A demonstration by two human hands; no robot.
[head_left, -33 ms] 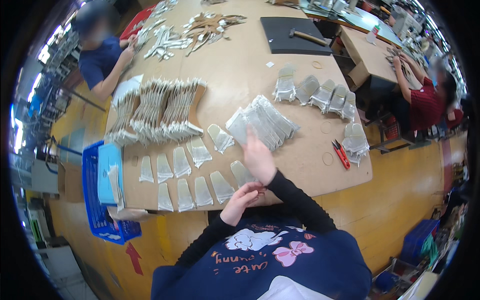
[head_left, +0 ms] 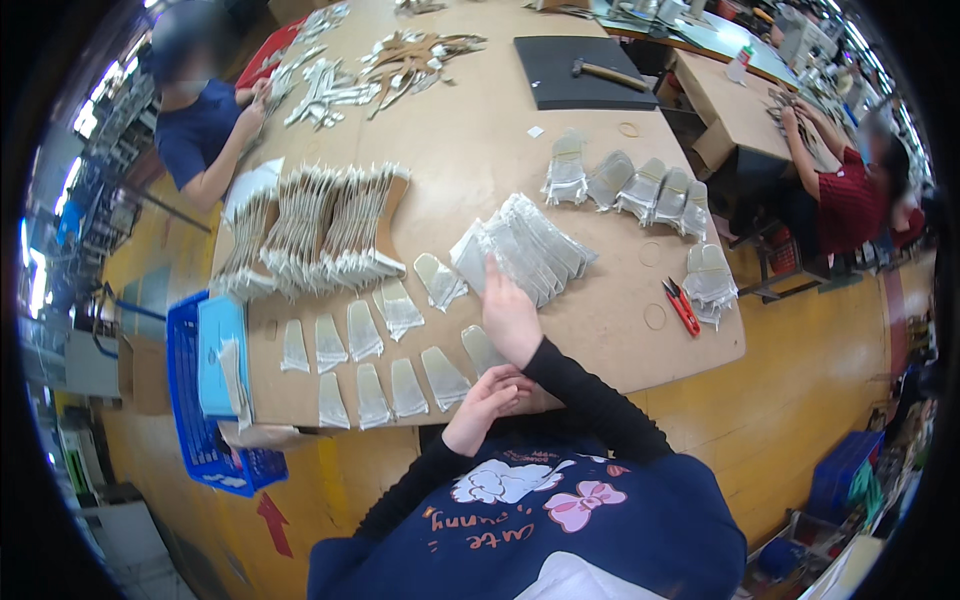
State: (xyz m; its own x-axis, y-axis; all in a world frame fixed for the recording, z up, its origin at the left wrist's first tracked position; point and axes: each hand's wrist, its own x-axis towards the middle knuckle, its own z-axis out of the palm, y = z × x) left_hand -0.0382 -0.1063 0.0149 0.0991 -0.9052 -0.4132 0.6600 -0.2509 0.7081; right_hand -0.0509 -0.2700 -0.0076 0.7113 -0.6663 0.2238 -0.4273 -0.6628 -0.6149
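Observation:
My right hand reaches over the near left edge of a fanned stack of pale, tapered pieces, its index finger stretched out and touching the leftmost one. The pieces look thin, with frayed white ends. Just below, at the table's near edge, my left hand is half open, fingers loosely curved, and nothing shows in it. A single tapered piece lies beside both hands, partly covered by them. To the left, similar pieces are laid out in two rows, among them an upper-row piece and a lower-row piece.
Brown-and-white shaped strips stand packed at left. Banded bundles and red-handled snips lie at right. A hammer rests on a black board. A blue basket adjoins the table. Two people work nearby.
My right hand has shifted slightly left and down over the fanned stack. The whole view has moved a little; the pieces lie as before.

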